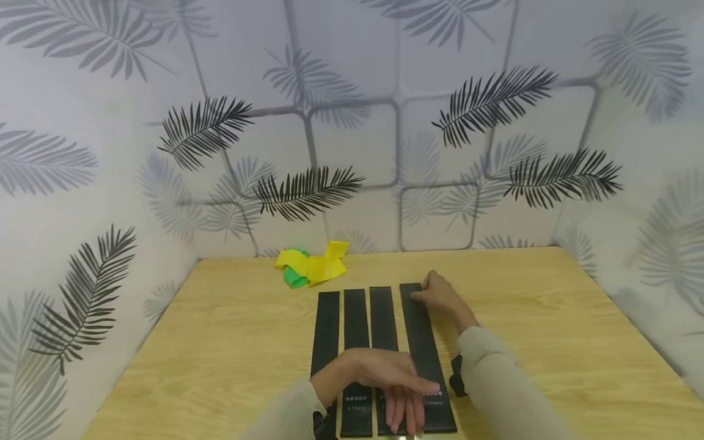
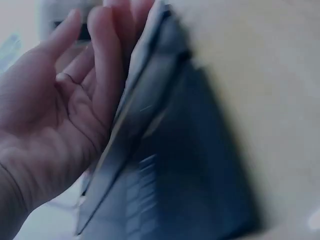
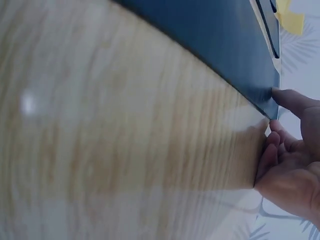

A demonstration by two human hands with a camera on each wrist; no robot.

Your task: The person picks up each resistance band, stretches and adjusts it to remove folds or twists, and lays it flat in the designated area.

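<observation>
1. I am seeing the left hand (image 1: 393,385) lying at about 6 o'clock on the table (image 1: 550,342), its grip apart, with straight fingers pressing flat across the near ends of the black bands.
2. In the left wrist view, I am seeing those fingers (image 2: 107,75) resting against the raised edge of a dark band; the picture is blurred, so I cannot tell which band it is.
3. Four black bands are lying side by side, running from 6 toward 12 o'clock; the rightmost black band (image 1: 426,354) is the one both hands are touching.
4. The right hand (image 1: 440,293) is sitting at that band's far end, just right of centre, its thumb and fingers pinching the far right corner.
5. In the right wrist view, I am seeing the thumb tip on the band's corner (image 3: 270,102) and the other fingers curling just below it against the table.
6. Farther back, at about 11 o'clock, a yellow band (image 1: 319,263) is lying crumpled over a green band (image 1: 293,278), well apart from the black ones.
</observation>
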